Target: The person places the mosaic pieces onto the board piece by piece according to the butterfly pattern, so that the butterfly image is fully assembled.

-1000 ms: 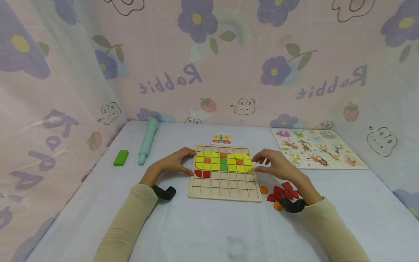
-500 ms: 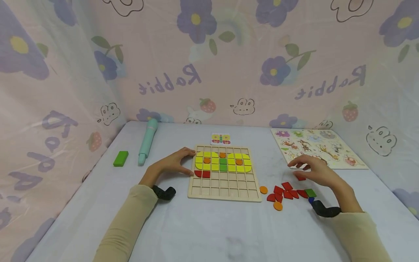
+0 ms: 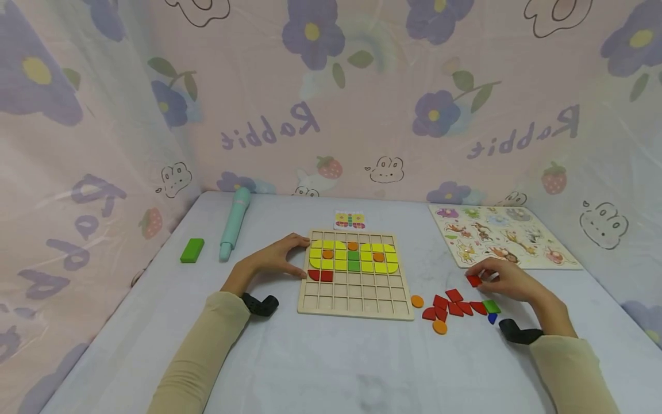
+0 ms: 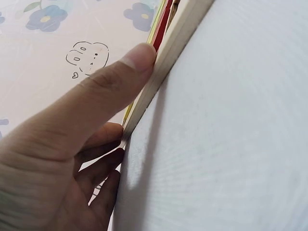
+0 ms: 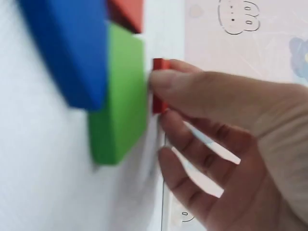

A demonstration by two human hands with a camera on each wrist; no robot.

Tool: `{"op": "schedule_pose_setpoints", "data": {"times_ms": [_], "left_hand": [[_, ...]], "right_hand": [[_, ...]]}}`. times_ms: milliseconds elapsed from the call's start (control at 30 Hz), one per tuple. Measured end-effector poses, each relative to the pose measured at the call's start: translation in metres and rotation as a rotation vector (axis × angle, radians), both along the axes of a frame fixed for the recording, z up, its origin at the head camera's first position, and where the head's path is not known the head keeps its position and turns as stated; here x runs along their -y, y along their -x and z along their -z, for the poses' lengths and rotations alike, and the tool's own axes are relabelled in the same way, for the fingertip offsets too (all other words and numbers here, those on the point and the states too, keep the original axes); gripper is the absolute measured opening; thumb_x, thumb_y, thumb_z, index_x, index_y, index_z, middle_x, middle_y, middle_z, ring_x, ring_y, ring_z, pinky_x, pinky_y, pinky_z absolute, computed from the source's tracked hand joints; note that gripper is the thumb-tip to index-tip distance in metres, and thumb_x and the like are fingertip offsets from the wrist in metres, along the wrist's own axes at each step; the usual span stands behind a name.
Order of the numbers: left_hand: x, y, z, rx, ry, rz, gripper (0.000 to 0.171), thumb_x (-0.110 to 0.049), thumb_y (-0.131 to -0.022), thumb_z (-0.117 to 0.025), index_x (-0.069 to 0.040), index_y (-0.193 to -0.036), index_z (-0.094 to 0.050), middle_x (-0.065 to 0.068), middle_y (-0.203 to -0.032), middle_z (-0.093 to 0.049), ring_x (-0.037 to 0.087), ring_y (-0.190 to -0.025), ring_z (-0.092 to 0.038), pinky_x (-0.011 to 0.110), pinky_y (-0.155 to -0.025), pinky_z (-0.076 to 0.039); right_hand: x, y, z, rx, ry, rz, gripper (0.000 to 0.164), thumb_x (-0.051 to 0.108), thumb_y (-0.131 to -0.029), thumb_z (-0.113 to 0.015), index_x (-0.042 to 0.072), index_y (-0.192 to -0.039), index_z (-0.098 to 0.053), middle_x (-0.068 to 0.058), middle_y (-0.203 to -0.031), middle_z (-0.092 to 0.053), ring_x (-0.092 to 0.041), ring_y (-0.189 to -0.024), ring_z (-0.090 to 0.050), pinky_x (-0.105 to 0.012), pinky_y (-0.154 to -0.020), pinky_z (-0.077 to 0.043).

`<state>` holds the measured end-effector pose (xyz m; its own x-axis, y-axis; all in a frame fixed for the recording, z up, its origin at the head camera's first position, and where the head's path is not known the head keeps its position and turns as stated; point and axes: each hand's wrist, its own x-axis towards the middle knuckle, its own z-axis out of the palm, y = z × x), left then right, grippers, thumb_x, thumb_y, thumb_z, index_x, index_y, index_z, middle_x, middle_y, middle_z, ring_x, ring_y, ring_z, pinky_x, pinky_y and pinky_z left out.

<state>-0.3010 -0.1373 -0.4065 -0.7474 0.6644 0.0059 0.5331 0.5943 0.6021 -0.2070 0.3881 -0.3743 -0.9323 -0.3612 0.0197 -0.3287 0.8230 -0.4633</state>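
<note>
My left hand rests at the left edge of a wooden grid board, thumb and fingertips against its side. Yellow tiles, orange discs and green squares fill cells in the upper rows. Two red tiles lie below them at the left. My right hand, beyond the loose pieces, pinches a red tile between thumb and fingers, close over the table. Near it lie a green tile and a blue tile.
Several loose red tiles and two orange discs lie right of the board. A small pattern card lies behind it. An animal puzzle board lies back right; a mint-green stick and green block lie left.
My right hand has moved right from the board's right edge, past the loose tiles, and lowered onto the far red tile, which it now pinches. The left hand has stayed at the board.
</note>
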Motion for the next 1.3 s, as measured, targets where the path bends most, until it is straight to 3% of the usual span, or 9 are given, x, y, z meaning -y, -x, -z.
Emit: {"op": "schedule_pose_setpoints", "data": {"times_ms": [200, 433, 567, 733, 867, 1067, 1300], "left_hand": [[-0.001, -0.001, -0.002, -0.005, -0.004, 0.001, 0.082, -0.039, -0.071, -0.079, -0.006, -0.138, -0.043, 0.008, -0.142, -0.038, 0.026, -0.135, -0.028, 0.044, -0.113, -0.021], [-0.002, 0.000, 0.000, -0.010, 0.010, 0.000, 0.083, -0.039, -0.071, -0.079, -0.007, -0.138, -0.043, 0.007, -0.142, -0.038, 0.024, -0.136, -0.028, 0.042, -0.113, -0.020], [-0.003, -0.001, 0.000, 0.001, -0.002, 0.002, 0.083, -0.039, -0.070, -0.080, -0.006, -0.138, -0.043, 0.007, -0.142, -0.039, 0.025, -0.136, -0.028, 0.043, -0.113, -0.020], [-0.003, -0.002, -0.001, 0.006, -0.011, 0.003, 0.083, -0.038, -0.070, -0.080, -0.006, -0.137, -0.043, 0.008, -0.142, -0.038, 0.025, -0.136, -0.028, 0.043, -0.113, -0.020], [-0.004, -0.002, -0.001, 0.007, -0.019, 0.006, 0.083, -0.038, -0.070, -0.080, -0.006, -0.137, -0.043, 0.008, -0.141, -0.039, 0.025, -0.136, -0.028, 0.043, -0.113, -0.019], [-0.003, -0.002, -0.001, 0.002, -0.019, 0.011, 0.083, -0.037, -0.071, -0.080, -0.005, -0.137, -0.043, 0.008, -0.141, -0.039, 0.024, -0.135, -0.030, 0.043, -0.113, -0.021], [0.000, -0.001, -0.002, -0.015, -0.023, 0.015, 0.081, -0.037, -0.071, -0.080, -0.004, -0.136, -0.044, 0.009, -0.140, -0.040, 0.026, -0.133, -0.031, 0.044, -0.112, -0.021]], "right_hand": [[0.006, 0.002, 0.003, 0.007, -0.001, 0.061, 0.027, 0.016, -0.080, -0.073, 0.004, -0.104, -0.067, -0.002, -0.091, -0.064, -0.016, -0.081, -0.055, -0.019, -0.067, -0.048], [0.035, 0.007, 0.002, -0.081, 0.044, 0.057, 0.026, 0.019, -0.078, -0.075, 0.007, -0.100, -0.068, 0.001, -0.083, -0.063, -0.013, -0.074, -0.052, -0.021, -0.062, -0.047], [0.072, 0.014, 0.001, -0.106, 0.057, -0.004, 0.027, 0.016, -0.077, -0.075, 0.009, -0.102, -0.069, 0.004, -0.086, -0.064, -0.014, -0.077, -0.052, -0.023, -0.065, -0.048], [0.127, 0.027, -0.004, -0.173, 0.098, -0.173, 0.027, 0.015, -0.076, -0.075, 0.009, -0.103, -0.070, 0.006, -0.089, -0.065, -0.015, -0.078, -0.054, -0.031, -0.069, -0.049], [0.170, 0.034, -0.008, -0.129, 0.112, -0.261, 0.027, 0.018, -0.076, -0.076, 0.009, -0.101, -0.071, 0.006, -0.089, -0.064, -0.015, -0.079, -0.054, -0.031, -0.070, -0.049], [0.218, 0.037, -0.005, -0.081, 0.035, -0.307, 0.022, 0.023, -0.077, -0.076, 0.016, -0.097, -0.072, 0.008, -0.086, -0.062, -0.010, -0.078, -0.053, -0.025, -0.068, -0.047], [0.249, 0.037, -0.005, -0.090, 0.010, -0.342, 0.023, 0.022, -0.078, -0.076, 0.010, -0.097, -0.071, 0.003, -0.090, -0.067, -0.010, -0.077, -0.056, -0.024, -0.071, -0.049]]}}
